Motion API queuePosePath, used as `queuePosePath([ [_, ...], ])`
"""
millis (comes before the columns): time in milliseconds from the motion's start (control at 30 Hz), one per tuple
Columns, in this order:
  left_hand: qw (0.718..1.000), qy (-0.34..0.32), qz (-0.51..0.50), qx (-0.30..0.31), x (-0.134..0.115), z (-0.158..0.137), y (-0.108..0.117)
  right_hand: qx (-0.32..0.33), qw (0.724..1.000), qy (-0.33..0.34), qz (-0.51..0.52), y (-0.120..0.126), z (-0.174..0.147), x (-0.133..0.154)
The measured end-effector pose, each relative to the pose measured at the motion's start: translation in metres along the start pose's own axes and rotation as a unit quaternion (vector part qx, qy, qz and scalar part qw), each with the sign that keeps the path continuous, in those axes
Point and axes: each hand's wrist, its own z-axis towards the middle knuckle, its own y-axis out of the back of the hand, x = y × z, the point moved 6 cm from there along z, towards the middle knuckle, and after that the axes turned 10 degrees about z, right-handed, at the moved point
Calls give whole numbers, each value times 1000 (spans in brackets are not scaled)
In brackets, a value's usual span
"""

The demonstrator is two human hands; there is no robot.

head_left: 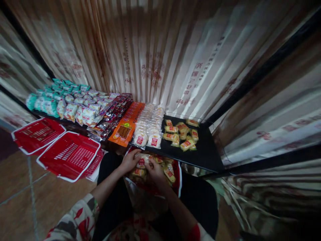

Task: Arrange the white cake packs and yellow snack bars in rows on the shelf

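Between my two hands is a packaged rice cracker [141, 162], white with a red label. My left hand [130, 162] grips its left side, and the fingers of my right hand [154, 170] close on its right side. Below them a red basket with a white rim [180, 179] sits on my lap, with yellow-wrapped snacks [170, 173] inside. On the black shelf [207, 152] just beyond, rows of similar rice cracker packs [147, 129] lie overlapped. More yellow-wrapped snacks [184, 132] are scattered loosely to their right.
Left along the shelf are an orange snack packet [127, 125], dark shiny packets [112, 112], white packets [86, 113] and green-and-white packets [50, 105]. Two red baskets, a nearer one [71, 155] and a farther one [37, 134], stand at the left. A pleated curtain [150, 60] hangs behind.
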Motion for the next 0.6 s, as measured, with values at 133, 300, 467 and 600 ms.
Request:
queuePosePath([
  [133,991,61,-121,11,2,3,-11,-18,992,-29,122,7,-2,1],
  [300,967,89,-237,23,-3,3,-25,-50,984,-44,163,18,-5,7],
  [467,950,116,-287,35,-6,3,-33,-64,983,-56,160,25,-5,17],
  [600,921,147,-359,47,-9,-1,-37,-81,976,-66,190,33,-6,21],
])
